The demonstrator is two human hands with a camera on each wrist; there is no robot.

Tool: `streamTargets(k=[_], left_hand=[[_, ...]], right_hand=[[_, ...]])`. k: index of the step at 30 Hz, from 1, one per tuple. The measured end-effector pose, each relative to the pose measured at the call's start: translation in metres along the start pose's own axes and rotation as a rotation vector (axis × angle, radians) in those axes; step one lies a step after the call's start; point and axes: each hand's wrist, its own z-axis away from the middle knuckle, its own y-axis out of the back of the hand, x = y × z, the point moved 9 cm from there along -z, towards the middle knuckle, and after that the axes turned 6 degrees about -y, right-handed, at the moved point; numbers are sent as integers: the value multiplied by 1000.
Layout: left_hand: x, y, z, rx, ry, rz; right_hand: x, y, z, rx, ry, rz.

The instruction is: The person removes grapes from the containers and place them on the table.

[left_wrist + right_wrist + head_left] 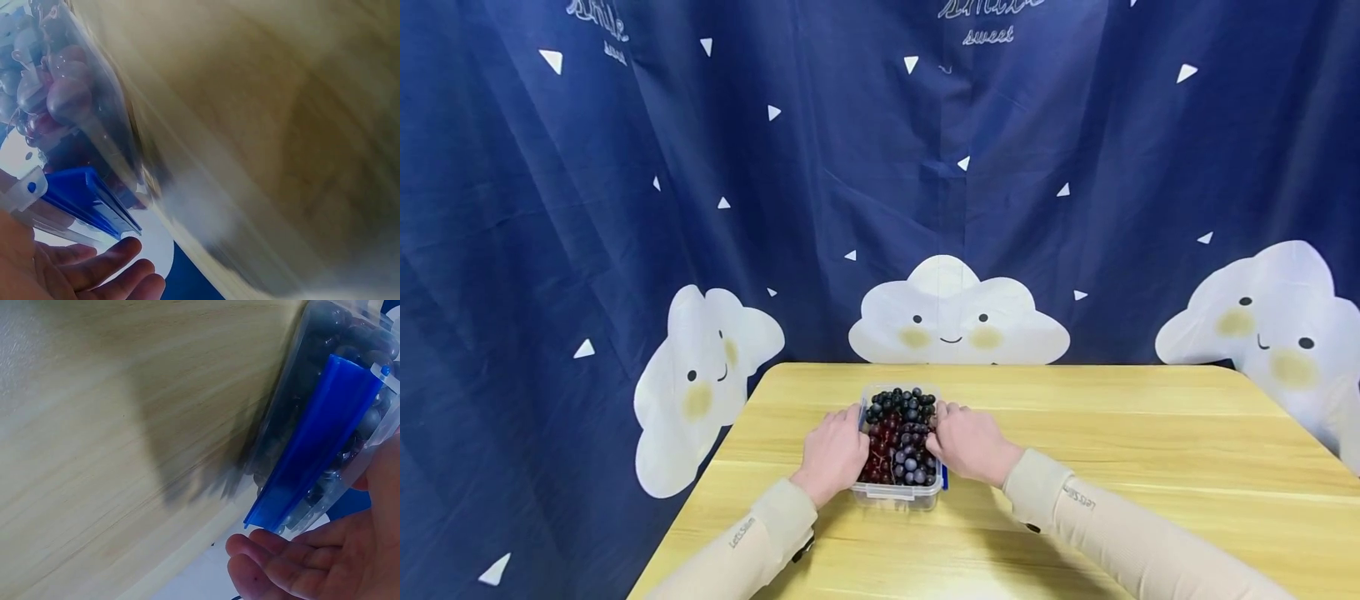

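Pale and closest to the lens, the right sleeve (1135, 533) angles in from below, the left sleeve (760, 533) mirrors it, and both lead straight to a clear container (891, 503) loaded with grapes (895, 442)! It's on the tabletop (1150, 433), left of the middle and toward the far edge, apparently resting flat, though its base is too hard to see to be sure. Near-black fruit fills the back and right, redder fruit the left front, and no lid covers them. Here's the left hand (835, 448) on one side wall, the right hand (973, 442) on the other, a matched two-sided hold. Thumbs look to be over the rim, the other fingers outside, slightly parted and loosely bent; the wrist views show them beside the left blue flap (78, 190) and the right blue flap (319, 450), neither flap clenched. How firmly the rim is pinched, nobody can tell from these angles. So, the step in hand looks like steadying or placing the container, grip balanced left and right. Any next move calls for even pressure and a level rim, since grapes heaped this high could roll out, and for fingers kept clear of those hanging flaps.
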Motion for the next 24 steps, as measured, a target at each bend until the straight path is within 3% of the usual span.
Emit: streamTargets(k=[24], left_hand=[[25,-3,2,-26,-20,18]], right_hand=[[17,4,19,10,-30,-28]])
